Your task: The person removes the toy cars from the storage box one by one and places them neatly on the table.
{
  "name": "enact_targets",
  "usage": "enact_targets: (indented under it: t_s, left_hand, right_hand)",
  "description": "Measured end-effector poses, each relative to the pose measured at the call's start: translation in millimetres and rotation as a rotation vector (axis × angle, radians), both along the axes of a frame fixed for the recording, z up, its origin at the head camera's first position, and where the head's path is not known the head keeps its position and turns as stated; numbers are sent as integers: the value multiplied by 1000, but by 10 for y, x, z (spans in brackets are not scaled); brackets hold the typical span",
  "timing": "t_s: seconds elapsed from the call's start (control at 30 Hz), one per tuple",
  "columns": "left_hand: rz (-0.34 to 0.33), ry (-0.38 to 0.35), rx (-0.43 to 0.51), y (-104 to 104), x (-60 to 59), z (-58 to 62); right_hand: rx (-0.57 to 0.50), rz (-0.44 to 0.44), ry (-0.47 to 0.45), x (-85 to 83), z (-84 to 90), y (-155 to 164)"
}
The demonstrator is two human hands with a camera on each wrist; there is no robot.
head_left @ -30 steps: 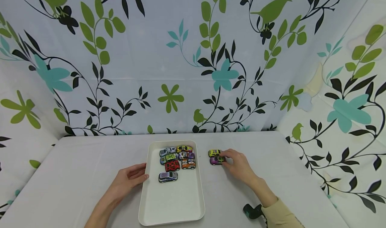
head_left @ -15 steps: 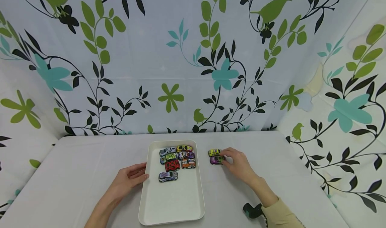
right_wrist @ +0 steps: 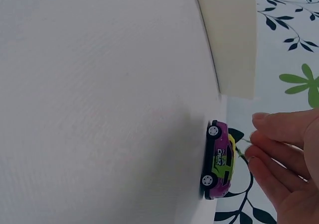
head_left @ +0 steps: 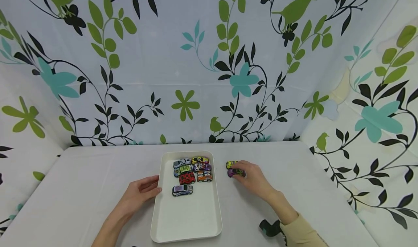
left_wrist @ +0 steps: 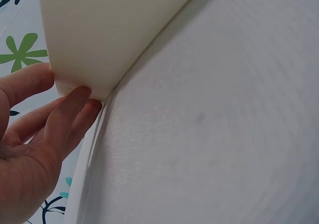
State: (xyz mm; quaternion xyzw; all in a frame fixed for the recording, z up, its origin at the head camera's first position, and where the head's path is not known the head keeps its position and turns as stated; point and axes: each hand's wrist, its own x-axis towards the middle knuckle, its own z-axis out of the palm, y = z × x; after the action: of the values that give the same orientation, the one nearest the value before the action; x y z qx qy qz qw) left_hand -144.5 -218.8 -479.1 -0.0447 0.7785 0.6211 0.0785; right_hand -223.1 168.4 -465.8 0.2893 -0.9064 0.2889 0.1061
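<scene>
My left hand (head_left: 142, 190) rests its fingertips against the left side of a white tray (head_left: 186, 218), thumb at the rim. In the left wrist view, several fingertips (left_wrist: 79, 92) touch the tray's outer wall (left_wrist: 109, 30). Toy cars sit in two columns at the tray's far end, with a silver car (head_left: 182, 190) lowest. To the right of the tray, my right hand (head_left: 253, 178) hovers over a purple-and-green toy car (right_wrist: 219, 162); its fingers are loosely curved, with a gap to the car. A yellow toy car (head_left: 230, 164) is behind it, partly covered by the hand.
The tray lies on a white-covered table (head_left: 81, 189). A leaf-and-bird patterned cloth (head_left: 153, 58) rises behind the table and at both sides. A black device (head_left: 270, 227) sits at the right wrist, by the beige sleeve (head_left: 302, 232).
My right hand has shifted slightly left, covering more of the yellow car and leaving the purple-and-green car's right end in sight. The left hand and tray stay in place.
</scene>
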Motion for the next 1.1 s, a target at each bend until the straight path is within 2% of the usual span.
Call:
enact_targets:
  t_s: [0.4,0.63,1.1]
  left_hand:
    - [0,-5,-4,8,0,15]
    - [5,-9,-3,11,-3,12]
    - [10,-14,0,20,4,29]
  right_hand:
    - [-23,100,-56,41,116,-193]
    - [12,98,-86,87,192,-340]
    - [62,167,-84,94,214,-587]
